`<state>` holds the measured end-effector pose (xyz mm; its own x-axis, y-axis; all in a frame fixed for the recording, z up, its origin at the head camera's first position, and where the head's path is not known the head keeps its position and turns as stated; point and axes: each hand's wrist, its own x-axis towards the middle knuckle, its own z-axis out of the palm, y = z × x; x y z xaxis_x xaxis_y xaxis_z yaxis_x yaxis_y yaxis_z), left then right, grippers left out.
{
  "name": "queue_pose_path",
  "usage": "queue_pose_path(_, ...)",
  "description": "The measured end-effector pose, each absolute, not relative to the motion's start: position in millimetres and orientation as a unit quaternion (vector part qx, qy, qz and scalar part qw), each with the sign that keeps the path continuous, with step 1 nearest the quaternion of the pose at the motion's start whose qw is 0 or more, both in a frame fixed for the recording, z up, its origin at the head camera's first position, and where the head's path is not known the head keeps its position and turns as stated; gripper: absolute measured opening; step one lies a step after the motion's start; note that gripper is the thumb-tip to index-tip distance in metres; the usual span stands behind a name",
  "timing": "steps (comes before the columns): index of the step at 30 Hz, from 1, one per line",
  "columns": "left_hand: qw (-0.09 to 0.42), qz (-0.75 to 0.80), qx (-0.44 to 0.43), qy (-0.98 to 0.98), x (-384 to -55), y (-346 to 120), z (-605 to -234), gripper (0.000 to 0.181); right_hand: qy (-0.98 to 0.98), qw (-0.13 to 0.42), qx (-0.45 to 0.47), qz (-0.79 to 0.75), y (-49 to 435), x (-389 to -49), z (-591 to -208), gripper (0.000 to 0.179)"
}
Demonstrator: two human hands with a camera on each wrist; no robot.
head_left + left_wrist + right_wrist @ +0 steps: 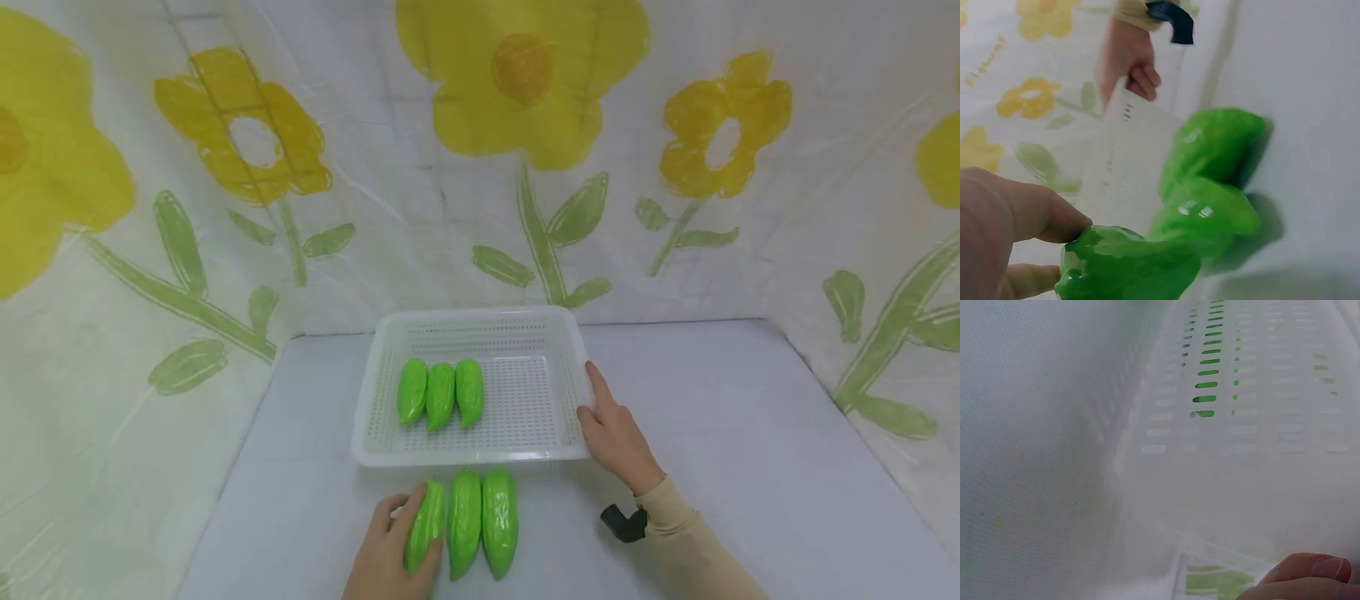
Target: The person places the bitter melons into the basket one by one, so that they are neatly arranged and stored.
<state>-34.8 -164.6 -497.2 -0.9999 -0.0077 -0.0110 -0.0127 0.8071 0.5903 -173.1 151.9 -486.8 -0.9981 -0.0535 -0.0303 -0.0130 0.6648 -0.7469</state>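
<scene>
My left hand [386, 546] holds a glossy green pepper [427, 527] between thumb and fingers, in front of the basket. Close up in the left wrist view, the same pepper [1129, 262] sits at the fingertips. Just right of it on the table lie two more green peppers [465, 521], side by side. My right hand [617, 437] grips the right rim of a white plastic basket [472, 457]. Inside, on the basket's left half, three green peppers [440, 396] lie in a row. Only some fingers [1307, 575] of the right hand show in the right wrist view.
A pale table [712, 400] spreads under everything. Behind it and at both sides hangs a white curtain [375, 208] printed with yellow flowers. A dark strap end [624, 523] sticks out from the right wrist.
</scene>
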Motion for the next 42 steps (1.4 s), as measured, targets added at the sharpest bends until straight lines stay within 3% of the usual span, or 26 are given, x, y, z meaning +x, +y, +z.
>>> queue_pose_path(10, -0.116, 0.330, 0.047, 0.936, -23.9, -156.9, -448.4, 0.076, 0.911, 0.030, -0.021, -0.410, 152.5, -172.3, -486.3, 0.069)
queue_pose_path(18, -0.187, 0.321, 0.108, 0.922, -66.7, -165.1, -408.8, 0.077, 0.908, 0.029, -0.020, -0.417, 152.4, -172.5, -488.0, 0.069)
queue_pose_path(27, -0.255, 0.305, 0.150, 0.905, -100.9, -176.1, -398.6, 0.071, 0.910, 0.025, -0.020, -0.413, 152.5, -172.7, -488.0, 0.069)
queue_pose_path(32, -0.253, 0.300, 0.150, 0.907, -109.6, -176.0, -397.4, 0.069, 0.911, 0.024, -0.022, -0.412, 151.4, -172.8, -487.7, 0.069)
queue_pose_path(42, -0.172, 0.279, 0.165, 0.930, -157.2, -133.8, -399.7, 0.063, 0.909, 0.029, -0.015, -0.416, 151.1, -172.6, -488.1, 0.070)
